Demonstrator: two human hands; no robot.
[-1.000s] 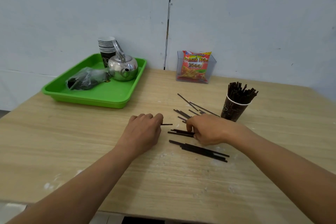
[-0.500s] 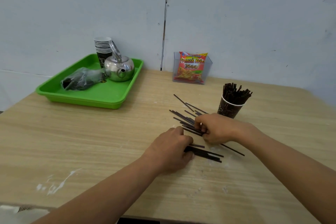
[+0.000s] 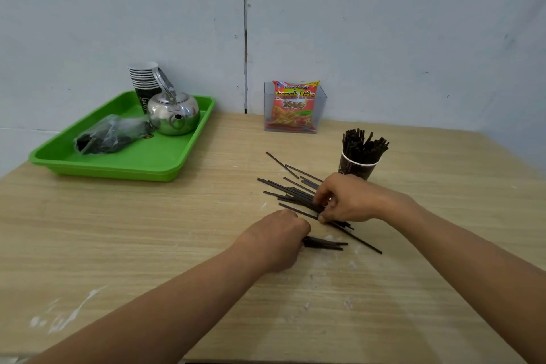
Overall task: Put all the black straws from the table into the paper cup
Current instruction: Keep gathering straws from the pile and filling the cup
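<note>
Several black straws (image 3: 291, 190) lie fanned on the wooden table (image 3: 147, 245), left of a dark paper cup (image 3: 356, 167) that stands full of black straws. My right hand (image 3: 351, 201) is closed on the near end of this fan, just in front of the cup. My left hand (image 3: 277, 238) is curled over a small bundle of black straws (image 3: 325, 243), whose ends stick out to the right. One long straw (image 3: 359, 240) runs from under my right hand toward the lower right.
A green tray (image 3: 124, 161) at the back left holds a steel kettle (image 3: 174, 112), a stack of paper cups (image 3: 143, 80) and a plastic bag (image 3: 109, 134). A clear box with a snack packet (image 3: 294, 106) stands by the wall.
My left hand moved right from a single straw onto the near bundle. My right hand shifted back toward the cup and drew the scattered straws into a fan.
</note>
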